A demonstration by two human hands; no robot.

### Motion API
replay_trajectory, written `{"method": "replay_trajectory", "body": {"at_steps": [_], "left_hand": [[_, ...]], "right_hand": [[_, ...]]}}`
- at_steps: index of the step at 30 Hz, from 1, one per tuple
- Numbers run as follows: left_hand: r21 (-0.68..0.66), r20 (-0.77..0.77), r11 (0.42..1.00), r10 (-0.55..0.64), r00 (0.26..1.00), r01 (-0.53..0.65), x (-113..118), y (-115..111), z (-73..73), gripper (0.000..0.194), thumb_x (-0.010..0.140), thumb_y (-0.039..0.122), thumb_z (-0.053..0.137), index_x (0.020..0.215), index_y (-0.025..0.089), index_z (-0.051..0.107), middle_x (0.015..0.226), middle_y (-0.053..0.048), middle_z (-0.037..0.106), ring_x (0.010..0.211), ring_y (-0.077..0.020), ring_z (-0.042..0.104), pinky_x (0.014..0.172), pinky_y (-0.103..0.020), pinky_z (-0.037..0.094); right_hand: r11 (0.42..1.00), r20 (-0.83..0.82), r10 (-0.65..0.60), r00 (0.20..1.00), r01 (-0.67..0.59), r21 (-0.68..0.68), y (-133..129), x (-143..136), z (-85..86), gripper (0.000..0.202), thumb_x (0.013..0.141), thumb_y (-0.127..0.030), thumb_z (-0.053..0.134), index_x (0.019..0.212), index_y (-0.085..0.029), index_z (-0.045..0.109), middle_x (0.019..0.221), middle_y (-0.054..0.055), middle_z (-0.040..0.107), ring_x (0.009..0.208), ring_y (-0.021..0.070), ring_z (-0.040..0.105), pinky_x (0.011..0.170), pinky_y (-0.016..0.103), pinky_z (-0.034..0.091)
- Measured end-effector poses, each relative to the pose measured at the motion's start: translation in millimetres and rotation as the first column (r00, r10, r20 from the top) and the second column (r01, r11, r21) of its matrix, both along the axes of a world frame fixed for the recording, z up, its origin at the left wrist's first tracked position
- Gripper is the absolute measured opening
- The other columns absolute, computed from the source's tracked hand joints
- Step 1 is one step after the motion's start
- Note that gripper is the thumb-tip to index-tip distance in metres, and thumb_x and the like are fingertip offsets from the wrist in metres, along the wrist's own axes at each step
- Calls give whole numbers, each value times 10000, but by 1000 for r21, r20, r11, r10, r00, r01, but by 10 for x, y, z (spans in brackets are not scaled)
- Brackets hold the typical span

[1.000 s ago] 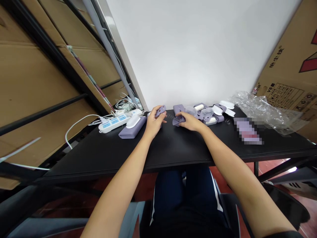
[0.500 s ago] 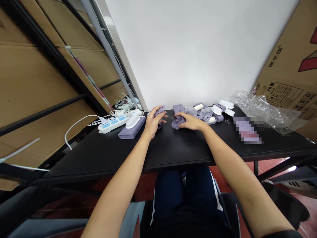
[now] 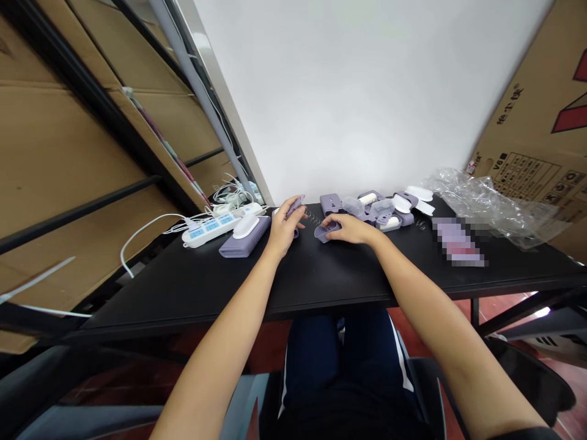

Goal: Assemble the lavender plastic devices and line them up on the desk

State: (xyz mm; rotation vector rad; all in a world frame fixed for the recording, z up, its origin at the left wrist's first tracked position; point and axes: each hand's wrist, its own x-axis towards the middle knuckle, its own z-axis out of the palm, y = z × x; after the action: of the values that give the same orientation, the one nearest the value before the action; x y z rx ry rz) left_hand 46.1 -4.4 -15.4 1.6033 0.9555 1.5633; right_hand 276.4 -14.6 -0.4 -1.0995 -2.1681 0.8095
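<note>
My left hand [image 3: 284, 227] is closed on a small purple plastic piece [image 3: 296, 204], gripped between thumb and fingers. A thin metal coil spring [image 3: 313, 218] stretches from beside that piece toward my right hand [image 3: 347, 228]. My right hand's fingers are closed on a curved purple shell [image 3: 322, 234], low over the table. Whether the spring's ends are fixed to either part cannot be made out. Under my left hand, another dark purple part is mostly hidden.
Several purple and white parts [image 3: 383, 208] lie behind my right hand, with another spring [image 3: 420, 223] beside them. A purple case [image 3: 247, 239] bearing a white oval piece [image 3: 246, 226] and a power strip [image 3: 215, 226] sit left. Clear plastic [image 3: 499, 205] lies right.
My right hand has shifted slightly left and down with the curved purple shell, which is now turned differently. My left hand stays almost in place.
</note>
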Motion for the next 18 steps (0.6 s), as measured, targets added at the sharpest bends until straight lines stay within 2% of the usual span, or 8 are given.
{"method": "replay_trajectory", "body": {"at_steps": [4, 6, 9, 12, 18], "left_hand": [[124, -107, 987, 120, 987, -106, -16, 11, -34, 634, 865, 632, 773, 1380, 263, 726, 1206, -106, 672, 933, -187, 680, 617, -224, 559], [155, -99, 981, 131, 986, -114, -26, 12, -37, 616, 928, 691, 676, 1390, 288, 734, 1165, -95, 656, 905, -173, 655, 618, -222, 554], [147, -40, 984, 108, 993, -101, -27, 7, -25, 607, 993, 713, 545, 1376, 287, 745, 1122, -95, 644, 870, -161, 635, 600, -211, 539], [134, 2, 986, 104, 995, -103, -9, -2, -7, 562, 966, 686, 615, 1306, 261, 757, 1101, -92, 672, 843, -156, 634, 587, -204, 529], [122, 10, 988, 99, 995, -99, 18, -7, 6, 487, 909, 655, 713, 1178, 251, 758, 1029, -71, 708, 801, -152, 649, 570, -201, 515]], "right_hand": [[1000, -11, -16, 1000, 16, -1, -14, -9, -11, 466, 849, -140, 784, 1303, -200, 698, 1374, 97, 744, 1231, 228, 704, 1157, 434, 497], [1000, -3, -19, 1000, 19, -21, -20, -13, -13, 434, 866, -171, 782, 1291, -205, 701, 1368, 94, 746, 1231, 231, 702, 1155, 430, 496], [1000, -18, -17, 1000, 17, -25, -32, -26, -17, 310, 925, -306, 754, 1224, -226, 730, 1347, 75, 752, 1242, 236, 694, 1153, 420, 492], [999, -62, -31, 998, 32, 14, -40, -51, -30, 305, 980, -394, 678, 1239, -240, 727, 1349, 58, 745, 1249, 230, 683, 1145, 403, 487], [998, -115, -16, 993, 23, 58, -15, -96, -87, 275, 1008, -394, 590, 1137, -213, 752, 1230, 47, 781, 1157, 216, 703, 1105, 378, 497]]}}
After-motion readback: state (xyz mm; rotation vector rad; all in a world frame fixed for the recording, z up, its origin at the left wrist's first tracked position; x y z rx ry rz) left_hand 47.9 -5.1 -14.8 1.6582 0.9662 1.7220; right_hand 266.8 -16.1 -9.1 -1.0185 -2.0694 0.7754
